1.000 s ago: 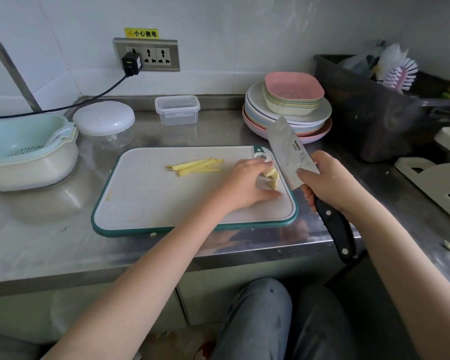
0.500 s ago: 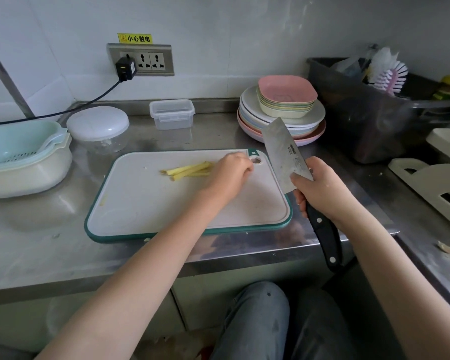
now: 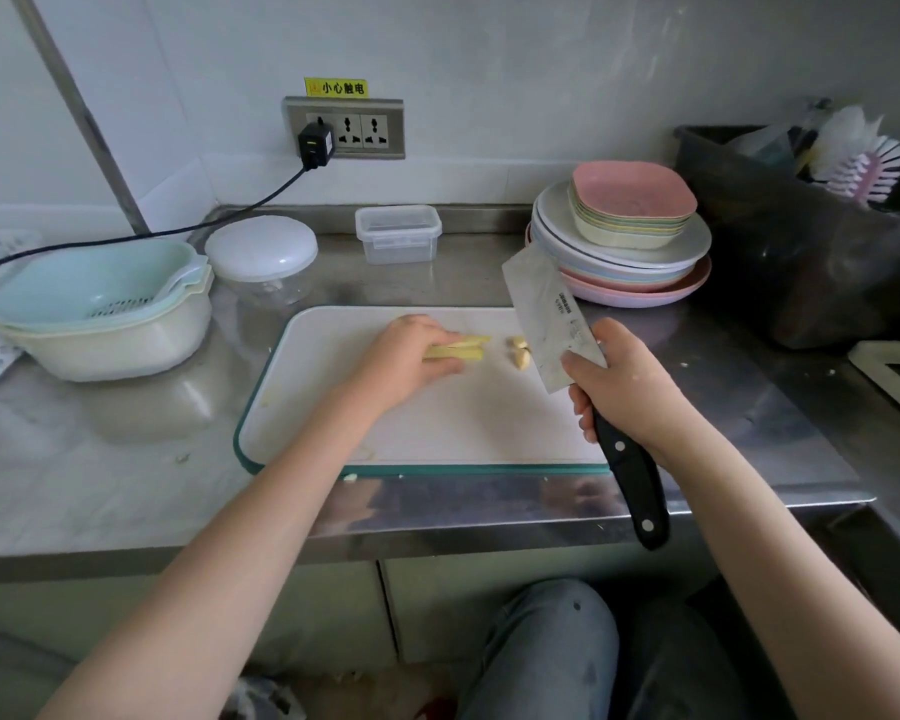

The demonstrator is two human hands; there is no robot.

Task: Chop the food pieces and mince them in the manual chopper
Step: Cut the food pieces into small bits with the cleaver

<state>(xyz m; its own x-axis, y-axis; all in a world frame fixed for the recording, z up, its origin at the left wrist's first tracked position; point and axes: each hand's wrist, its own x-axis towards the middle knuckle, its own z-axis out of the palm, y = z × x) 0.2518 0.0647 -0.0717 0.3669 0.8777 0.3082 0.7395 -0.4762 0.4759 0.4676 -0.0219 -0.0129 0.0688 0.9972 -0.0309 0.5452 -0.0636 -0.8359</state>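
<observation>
Several pale yellow strips (image 3: 458,346) lie bundled on the white cutting board (image 3: 437,423), their long axis running left to right with the free ends pointing toward the cleaver (image 3: 546,317); the left hand (image 3: 404,363) now lies over their left ends with its fingers curled down on them, where half a second ago it was only arriving at the pile. Next to the strip ends, a few short chunks (image 3: 519,351) sit beside the blade, chunks that were under the left hand a second ago. The right hand (image 3: 627,394) grips the cleaver's black handle, blade raised off the board and tilted up and away to the left, as before. The board rests on a steel counter (image 3: 100,459). Behind it stands the manual chopper (image 3: 262,262), a clear bowl under a white lid, well apart from the food. A stack of colander bowls (image 3: 100,309) sits at the left, a small clear box (image 3: 398,233) at the back, stacked plates (image 3: 624,241) to the right and a dark bin (image 3: 801,241) holding a brush beyond them. A plug and cable hang from the wall socket (image 3: 344,128).
</observation>
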